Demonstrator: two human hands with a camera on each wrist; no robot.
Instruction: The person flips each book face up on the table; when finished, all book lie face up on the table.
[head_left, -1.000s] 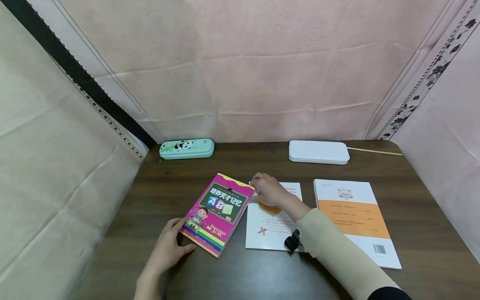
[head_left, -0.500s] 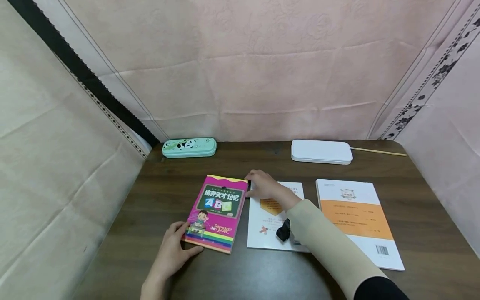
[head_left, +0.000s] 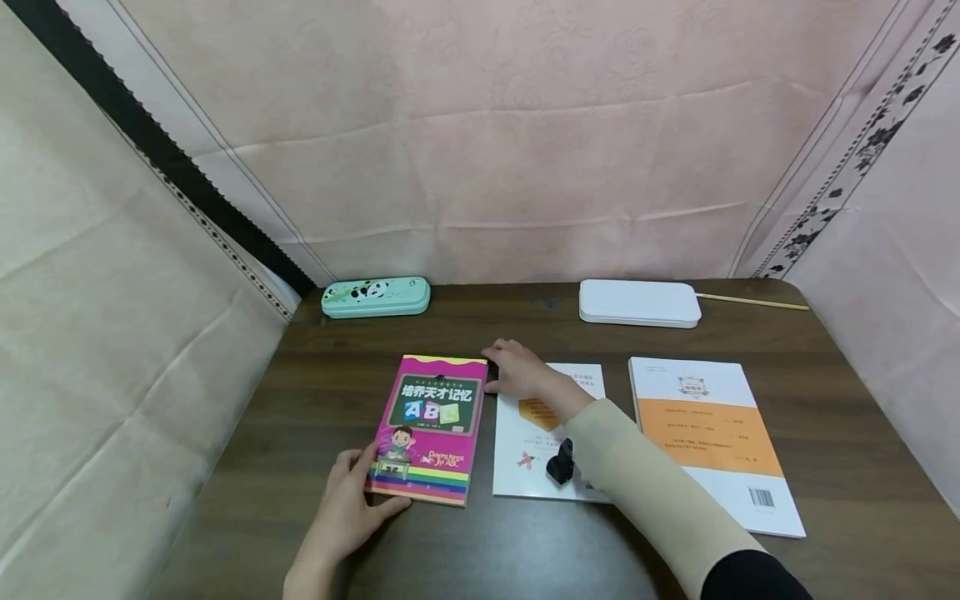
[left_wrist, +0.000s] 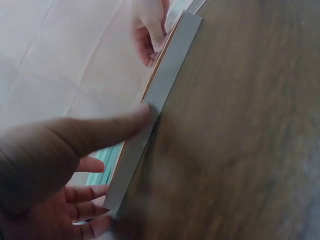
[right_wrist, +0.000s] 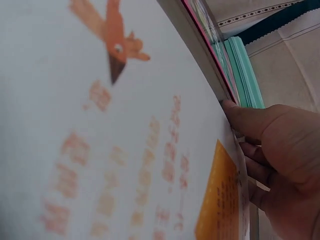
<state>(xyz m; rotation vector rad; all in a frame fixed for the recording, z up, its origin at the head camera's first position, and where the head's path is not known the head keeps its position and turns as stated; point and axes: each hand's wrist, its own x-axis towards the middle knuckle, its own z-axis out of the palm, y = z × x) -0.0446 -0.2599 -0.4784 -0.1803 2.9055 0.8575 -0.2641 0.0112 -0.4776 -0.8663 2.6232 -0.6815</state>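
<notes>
A pink book (head_left: 433, 433) with a green chalkboard and rainbow stripes on its cover lies flat, almost square to the table. My left hand (head_left: 341, 508) is at its lower left corner. In the left wrist view the thumb (left_wrist: 120, 125) lies straight against the book's edge (left_wrist: 155, 110), other fingers extended round the corner. My right hand (head_left: 522, 371) is at the upper right corner; its thumb (right_wrist: 247, 120) touches the book's side in the right wrist view. Beneath the right forearm lies a white book (head_left: 517, 450) with an orange patch, partly hidden.
A white and orange book (head_left: 708, 433) with a barcode lies farther right. Along the back stand a mint pencil case (head_left: 375, 298) with pandas and a white case-like box (head_left: 637, 303) with a thin pale stick (head_left: 753, 301) beside it. Cloth walls (head_left: 525, 167) surround the brown table (head_left: 255, 517).
The pink book has turned from a slant to nearly straight, and its top has shifted left. Both hands have moved along with it, the right one slightly leftward.
</notes>
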